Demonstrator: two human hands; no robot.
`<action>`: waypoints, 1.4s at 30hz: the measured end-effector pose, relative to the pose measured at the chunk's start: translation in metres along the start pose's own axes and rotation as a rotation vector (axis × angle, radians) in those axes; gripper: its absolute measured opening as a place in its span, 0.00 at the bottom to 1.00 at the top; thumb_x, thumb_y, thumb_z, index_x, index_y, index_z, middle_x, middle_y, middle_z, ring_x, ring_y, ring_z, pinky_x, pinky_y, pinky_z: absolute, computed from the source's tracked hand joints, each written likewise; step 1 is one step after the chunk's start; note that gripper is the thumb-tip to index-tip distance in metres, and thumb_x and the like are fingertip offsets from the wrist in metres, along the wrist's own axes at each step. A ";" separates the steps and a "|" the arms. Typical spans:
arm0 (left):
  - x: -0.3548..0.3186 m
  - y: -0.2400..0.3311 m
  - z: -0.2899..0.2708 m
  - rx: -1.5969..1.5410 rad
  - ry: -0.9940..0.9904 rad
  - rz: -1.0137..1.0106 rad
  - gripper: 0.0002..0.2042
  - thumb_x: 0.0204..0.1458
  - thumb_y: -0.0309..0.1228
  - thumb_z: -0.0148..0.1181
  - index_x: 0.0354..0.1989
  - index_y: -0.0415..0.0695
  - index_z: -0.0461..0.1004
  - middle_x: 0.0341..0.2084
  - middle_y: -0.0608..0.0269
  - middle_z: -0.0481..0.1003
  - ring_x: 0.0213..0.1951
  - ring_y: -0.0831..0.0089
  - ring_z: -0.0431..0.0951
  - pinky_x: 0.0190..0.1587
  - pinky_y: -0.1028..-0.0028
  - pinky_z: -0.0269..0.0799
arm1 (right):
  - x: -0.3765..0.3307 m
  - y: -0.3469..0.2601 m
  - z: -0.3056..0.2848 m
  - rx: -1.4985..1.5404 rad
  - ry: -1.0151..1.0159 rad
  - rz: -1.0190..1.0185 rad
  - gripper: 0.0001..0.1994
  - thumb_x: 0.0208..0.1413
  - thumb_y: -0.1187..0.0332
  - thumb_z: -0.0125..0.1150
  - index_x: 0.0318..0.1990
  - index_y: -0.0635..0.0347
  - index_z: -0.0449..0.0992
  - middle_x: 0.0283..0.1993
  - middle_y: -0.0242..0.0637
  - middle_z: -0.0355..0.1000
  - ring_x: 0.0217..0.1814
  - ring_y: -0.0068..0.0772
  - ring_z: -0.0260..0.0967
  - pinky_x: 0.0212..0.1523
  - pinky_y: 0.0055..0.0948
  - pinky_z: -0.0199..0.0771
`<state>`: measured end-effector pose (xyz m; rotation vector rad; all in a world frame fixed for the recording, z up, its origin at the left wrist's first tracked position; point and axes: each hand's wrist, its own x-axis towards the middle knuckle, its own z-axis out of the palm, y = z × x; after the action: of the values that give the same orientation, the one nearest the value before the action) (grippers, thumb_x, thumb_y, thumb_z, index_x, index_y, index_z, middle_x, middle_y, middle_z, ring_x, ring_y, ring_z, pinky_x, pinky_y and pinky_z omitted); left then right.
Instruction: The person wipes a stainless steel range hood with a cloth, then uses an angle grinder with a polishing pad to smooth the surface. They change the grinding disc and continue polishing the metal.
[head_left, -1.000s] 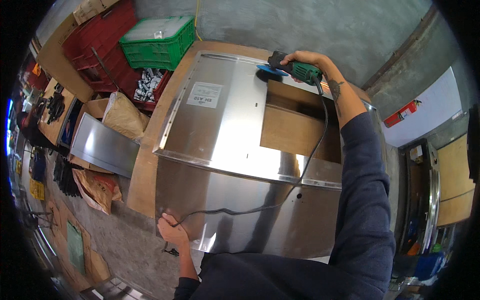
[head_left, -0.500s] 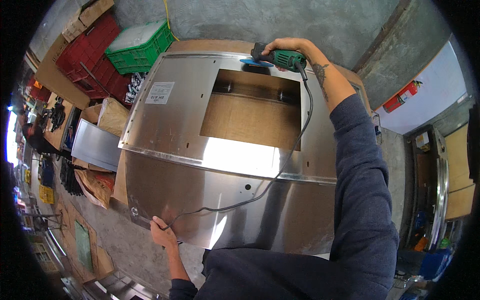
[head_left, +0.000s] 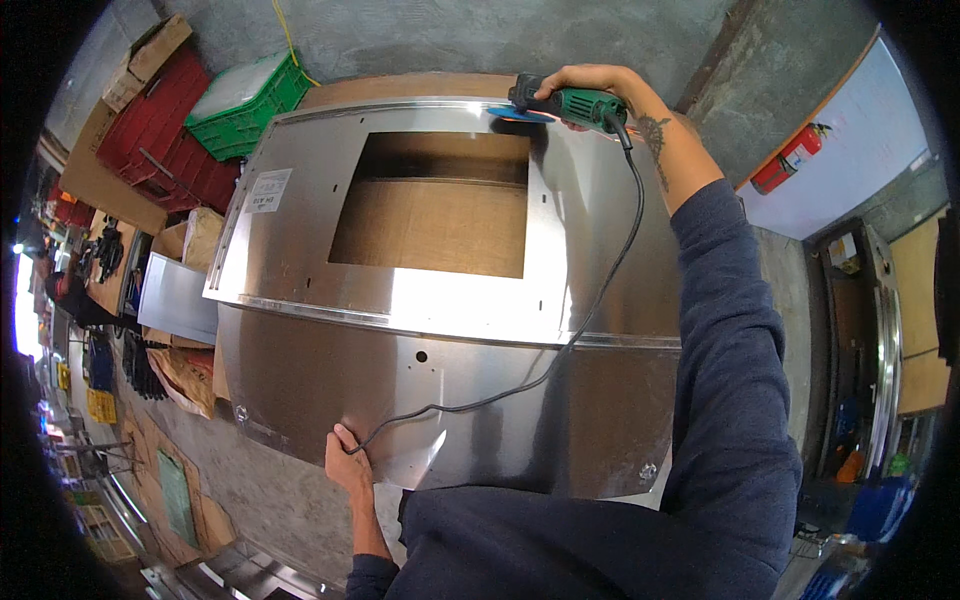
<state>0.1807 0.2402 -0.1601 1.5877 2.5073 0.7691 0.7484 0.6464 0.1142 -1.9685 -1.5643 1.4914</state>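
My right hand is wrapped round the body of a green and black angle grinder at the far edge of a shiny sheet-metal panel. The grinder's blue disc lies at that edge, close to the right far corner of a rectangular cutout. Thin orange streaks show beside the tool. A dark power cord runs from the grinder across the metal to my left hand, which is closed on it at the panel's near edge. Through the cutout, brown board is visible.
Green and red crates stand at the far left, with a cardboard sheet beside them. A concrete wall rises behind the panel. On the right, a fire extinguisher is in front of a white board. A person in dark clothing is at far left.
The grinder in my right hand has moved right along the panel's far edge. My left hand has slid right along the near edge with the cord. The whole view has shifted.
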 end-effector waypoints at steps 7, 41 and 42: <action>-0.007 0.018 0.006 0.011 0.050 0.057 0.24 0.72 0.46 0.48 0.30 0.37 0.70 0.22 0.40 0.71 0.24 0.45 0.68 0.31 0.55 0.67 | -0.028 0.054 -0.039 -0.010 0.109 0.009 0.24 0.57 0.48 0.64 0.38 0.67 0.77 0.27 0.45 0.76 0.24 0.36 0.78 0.24 0.35 0.80; -0.035 0.050 -0.004 -0.098 0.005 0.068 0.22 0.72 0.43 0.48 0.29 0.36 0.70 0.22 0.40 0.71 0.24 0.43 0.70 0.30 0.54 0.66 | -0.175 0.125 -0.081 0.055 0.464 -0.110 0.25 0.52 0.48 0.70 0.37 0.66 0.78 0.25 0.45 0.75 0.21 0.37 0.76 0.22 0.35 0.77; -0.032 0.042 -0.004 -0.087 0.018 0.050 0.22 0.72 0.43 0.49 0.29 0.36 0.69 0.21 0.41 0.71 0.23 0.45 0.69 0.30 0.55 0.66 | -0.185 0.112 -0.073 -0.012 0.480 -0.104 0.25 0.53 0.48 0.69 0.38 0.67 0.78 0.25 0.41 0.73 0.22 0.34 0.75 0.24 0.32 0.77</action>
<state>0.2284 0.2253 -0.1442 1.6276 2.4194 0.8895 0.8885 0.4768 0.1748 -2.0195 -1.4334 0.8805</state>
